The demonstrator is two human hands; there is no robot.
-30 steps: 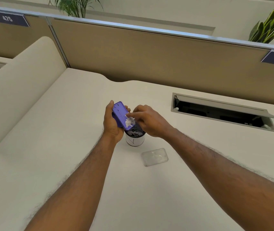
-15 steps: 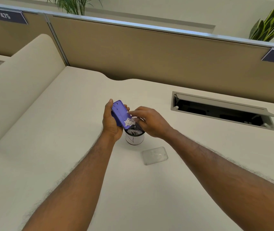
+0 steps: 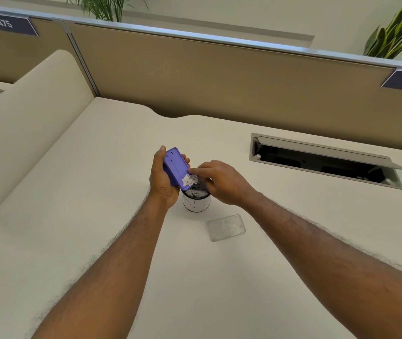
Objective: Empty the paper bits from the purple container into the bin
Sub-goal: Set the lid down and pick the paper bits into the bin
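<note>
The purple container (image 3: pixel 174 165) is tilted steeply, its low end just above the mouth of the small bin (image 3: pixel 196 200), so that the paper bits (image 3: pixel 189 179) slide down and collect there. The left hand (image 3: pixel 163 177) wraps around it, thumb on the far edge and fingers pressed along the other side, to keep this angle. The right hand (image 3: pixel 222 181) reaches in with its fingers loosely curled, the forefinger tip touching the bits, probably to push them out. A clear lid (image 3: pixel 227 227) lies on the desk (image 3: pixel 97 192), nearer than the fingers.
</note>
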